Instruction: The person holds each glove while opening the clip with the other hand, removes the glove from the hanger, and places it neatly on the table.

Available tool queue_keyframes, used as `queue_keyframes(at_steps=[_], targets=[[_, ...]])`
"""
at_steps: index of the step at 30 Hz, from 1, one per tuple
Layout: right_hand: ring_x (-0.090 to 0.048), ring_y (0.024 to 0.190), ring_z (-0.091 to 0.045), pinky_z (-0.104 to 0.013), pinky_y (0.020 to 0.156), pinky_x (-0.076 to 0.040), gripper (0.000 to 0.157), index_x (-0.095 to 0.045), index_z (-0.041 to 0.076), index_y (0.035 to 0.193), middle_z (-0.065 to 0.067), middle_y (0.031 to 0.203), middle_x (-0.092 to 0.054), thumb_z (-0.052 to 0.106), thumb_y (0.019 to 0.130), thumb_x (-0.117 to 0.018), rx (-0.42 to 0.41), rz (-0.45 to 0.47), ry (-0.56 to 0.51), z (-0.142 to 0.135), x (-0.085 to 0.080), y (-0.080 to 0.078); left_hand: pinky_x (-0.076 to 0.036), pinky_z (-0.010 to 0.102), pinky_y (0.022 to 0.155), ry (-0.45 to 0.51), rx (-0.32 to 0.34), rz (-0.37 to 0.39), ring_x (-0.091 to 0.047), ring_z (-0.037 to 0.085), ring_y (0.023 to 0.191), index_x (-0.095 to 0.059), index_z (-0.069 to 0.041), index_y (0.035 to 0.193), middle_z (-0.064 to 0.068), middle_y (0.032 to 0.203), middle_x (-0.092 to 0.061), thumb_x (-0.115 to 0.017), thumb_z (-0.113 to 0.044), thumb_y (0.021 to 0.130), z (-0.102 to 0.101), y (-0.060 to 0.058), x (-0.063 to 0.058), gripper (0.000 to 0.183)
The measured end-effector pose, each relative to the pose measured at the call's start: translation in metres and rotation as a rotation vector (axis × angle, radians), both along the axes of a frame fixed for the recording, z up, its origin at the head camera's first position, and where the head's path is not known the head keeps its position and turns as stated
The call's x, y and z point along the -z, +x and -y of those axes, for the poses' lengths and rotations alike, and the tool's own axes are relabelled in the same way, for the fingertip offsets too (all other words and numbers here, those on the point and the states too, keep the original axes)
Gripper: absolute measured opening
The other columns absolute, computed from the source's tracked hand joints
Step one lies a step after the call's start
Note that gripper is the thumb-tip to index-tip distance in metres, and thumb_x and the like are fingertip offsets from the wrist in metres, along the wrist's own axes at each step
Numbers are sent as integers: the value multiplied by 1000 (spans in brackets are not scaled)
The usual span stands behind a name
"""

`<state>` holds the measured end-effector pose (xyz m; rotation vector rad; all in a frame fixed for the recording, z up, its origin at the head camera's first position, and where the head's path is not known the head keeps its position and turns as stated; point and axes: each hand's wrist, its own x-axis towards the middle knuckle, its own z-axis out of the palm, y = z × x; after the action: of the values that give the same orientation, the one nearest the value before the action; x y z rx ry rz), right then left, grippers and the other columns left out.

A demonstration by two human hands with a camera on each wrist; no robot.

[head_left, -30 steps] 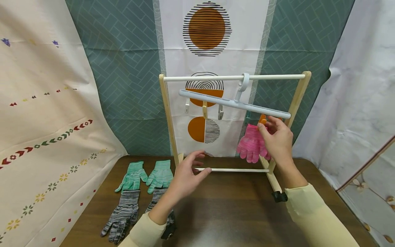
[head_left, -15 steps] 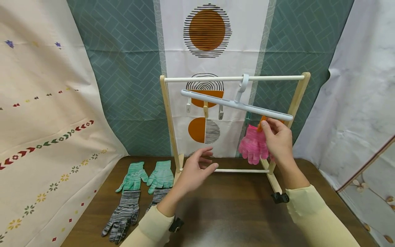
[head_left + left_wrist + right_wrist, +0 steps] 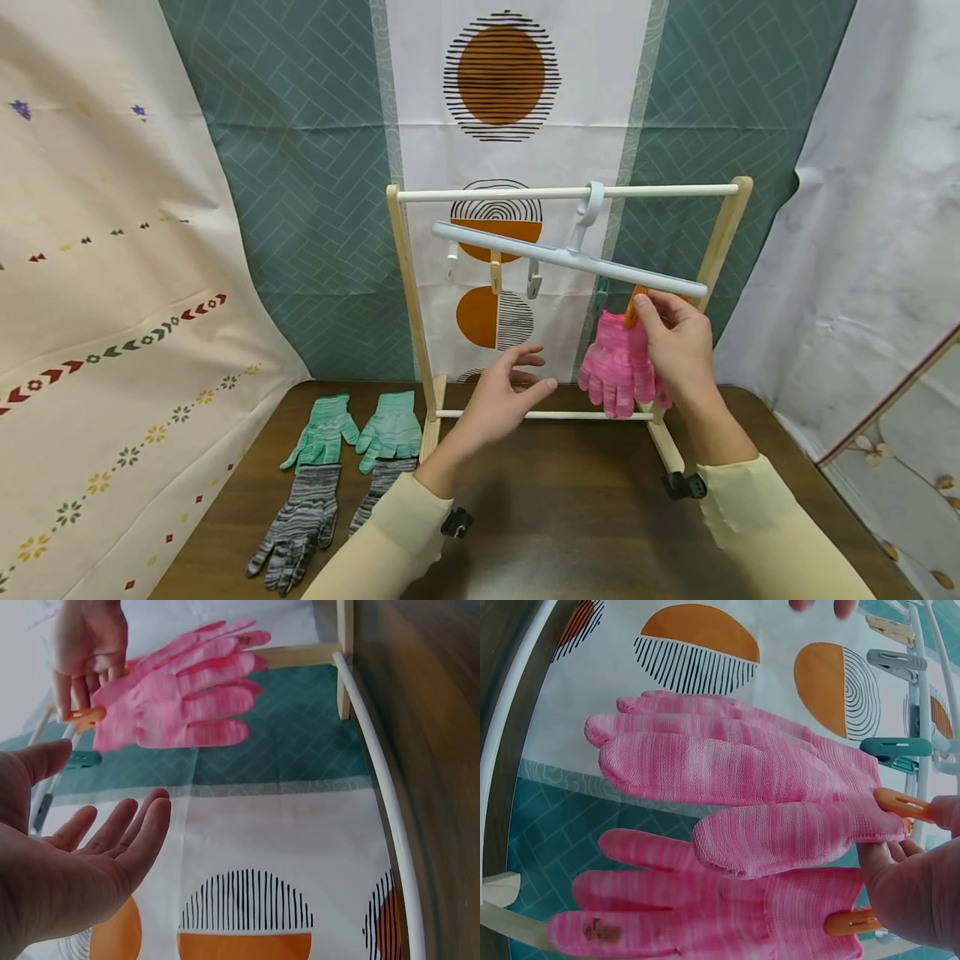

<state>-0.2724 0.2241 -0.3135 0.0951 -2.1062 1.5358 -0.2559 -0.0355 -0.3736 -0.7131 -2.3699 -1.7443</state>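
Note:
My right hand (image 3: pixel 681 343) pinches an orange clothespin (image 3: pixel 634 307) below the low right end of a pale blue hanger (image 3: pixel 517 244). At that clothespin hangs a pink knit glove (image 3: pixel 727 761), its cuff up and fingers down in the head view. Behind it, a second pink glove (image 3: pixel 720 907) is held by another orange clothespin (image 3: pixel 853 922), as the right wrist view shows. My left hand (image 3: pixel 501 396) is in the air left of the gloves, fingers loosely bent and apart, holding nothing. The hanger tilts down to the right.
A wooden rack (image 3: pixel 411 283) with white rods carries the hanger. White, yellow, grey and teal clothespins (image 3: pixel 896 748) hang along it. Two green gloves (image 3: pixel 390 425) and two dark striped gloves (image 3: pixel 300 521) lie on the table's left side. Patterned cloths (image 3: pixel 300 208) surround the table.
My left hand has moved right and slightly up, closer to the pink gloves. The front pink glove hangs a little lower, and my right hand stays at the orange clothespin.

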Motion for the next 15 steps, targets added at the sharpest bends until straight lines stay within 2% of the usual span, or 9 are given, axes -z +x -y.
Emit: queue_keyframes(at_steps=[7, 12, 15], targets=[[-63, 111, -14, -19, 86, -51, 53, -70, 5, 138, -11, 121, -73, 47, 107, -63, -15, 8, 3, 2, -2, 4, -58, 42, 97, 54, 54, 19, -69, 26, 120, -55, -13, 152, 6, 139, -66, -75, -23, 101, -25, -18, -3, 56], [-61, 114, -17, -22, 87, -50, 54, -70, 7, 138, -13, 123, -72, 49, 107, -61, -24, 30, 18, 4, -4, 8, -57, 40, 100, 83, 94, 37, -68, 30, 124, -55, -6, 152, 14, 141, -65, -73, -22, 102, -44, -28, -4, 56], [-61, 114, -18, -22, 87, -51, 53, -70, 6, 138, -13, 124, -71, 49, 107, -60, -27, 30, 21, 6, -4, 10, -56, 37, 101, 104, 118, 76, -68, 27, 124, -55, -4, 152, 14, 142, -66, -73, -25, 103, -55, -30, -4, 57]])
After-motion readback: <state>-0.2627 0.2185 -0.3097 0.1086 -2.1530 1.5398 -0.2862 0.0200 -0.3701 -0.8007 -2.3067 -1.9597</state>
